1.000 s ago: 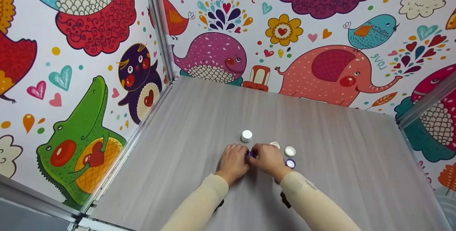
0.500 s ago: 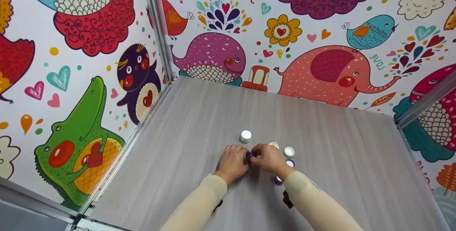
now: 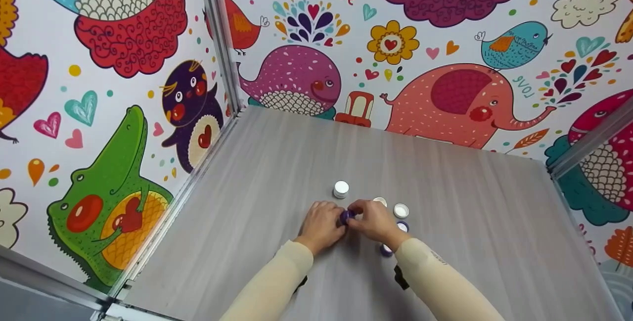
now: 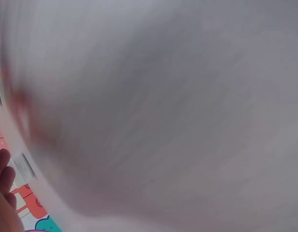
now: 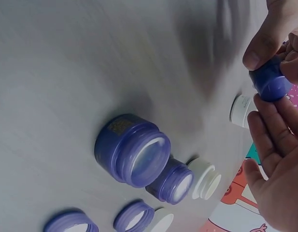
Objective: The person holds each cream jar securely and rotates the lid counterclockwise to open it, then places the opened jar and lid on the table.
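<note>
Both hands meet over the table around a small glossy purple jar (image 3: 347, 217). My left hand (image 3: 322, 224) holds it from the left, while my right hand (image 3: 373, 219) pinches it from the right. In the right wrist view the purple jar (image 5: 272, 82) is between fingertips, partly covered by them. A capped white jar (image 3: 341, 189) stands just beyond the hands. To the right wrist's side, an open large purple jar (image 5: 134, 150), an open smaller purple jar (image 5: 173, 183) and an open white jar (image 5: 205, 179) stand in a row.
Purple lids (image 5: 134, 216) and a white lid (image 5: 161, 221) lie beside the open jars. In the head view, a white lid (image 3: 401, 210) is right of the right hand. Cartoon-printed walls (image 3: 296, 78) bound the grey table (image 3: 277, 162). The left wrist view is mostly a blurred grey surface.
My right forearm has shifted slightly right, uncovering a purple round piece beside it. Both hands stay on the small purple jar; the standing jars have not moved.
</note>
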Demonstrator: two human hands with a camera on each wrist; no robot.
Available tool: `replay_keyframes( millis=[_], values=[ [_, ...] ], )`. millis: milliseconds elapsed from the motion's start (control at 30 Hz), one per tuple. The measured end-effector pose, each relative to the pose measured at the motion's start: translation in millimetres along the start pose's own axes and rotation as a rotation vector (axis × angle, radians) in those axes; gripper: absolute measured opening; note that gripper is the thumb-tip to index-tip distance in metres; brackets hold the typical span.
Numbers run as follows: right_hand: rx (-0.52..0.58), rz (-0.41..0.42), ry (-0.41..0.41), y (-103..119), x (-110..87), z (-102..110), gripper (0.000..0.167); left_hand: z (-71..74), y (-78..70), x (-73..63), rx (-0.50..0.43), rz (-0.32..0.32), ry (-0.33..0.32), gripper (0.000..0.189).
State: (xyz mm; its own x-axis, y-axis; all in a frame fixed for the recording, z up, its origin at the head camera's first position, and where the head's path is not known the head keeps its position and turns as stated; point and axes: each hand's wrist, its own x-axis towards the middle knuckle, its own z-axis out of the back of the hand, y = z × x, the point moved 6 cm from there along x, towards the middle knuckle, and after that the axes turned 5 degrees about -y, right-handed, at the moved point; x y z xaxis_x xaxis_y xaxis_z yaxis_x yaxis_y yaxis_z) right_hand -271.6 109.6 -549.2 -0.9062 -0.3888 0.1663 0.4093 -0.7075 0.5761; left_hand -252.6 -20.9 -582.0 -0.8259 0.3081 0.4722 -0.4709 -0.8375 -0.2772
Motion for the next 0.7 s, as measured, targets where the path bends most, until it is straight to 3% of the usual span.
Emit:
replay_keyframes(
  millis=[533, 700],
  values=[
    [-0.001, 0.047, 0.016, -0.1, 0.0, -1.1, 0.023, 0.3, 0.4, 1.0, -0.014, -0.017, 0.015, 0.026],
    [-0.016, 0.103, 0.015, 0.2, -0.2, -1.7, 0.023, -1.3, 0.2, 0.9, 0.002, -0.031, 0.032, 0.028]
  ],
)
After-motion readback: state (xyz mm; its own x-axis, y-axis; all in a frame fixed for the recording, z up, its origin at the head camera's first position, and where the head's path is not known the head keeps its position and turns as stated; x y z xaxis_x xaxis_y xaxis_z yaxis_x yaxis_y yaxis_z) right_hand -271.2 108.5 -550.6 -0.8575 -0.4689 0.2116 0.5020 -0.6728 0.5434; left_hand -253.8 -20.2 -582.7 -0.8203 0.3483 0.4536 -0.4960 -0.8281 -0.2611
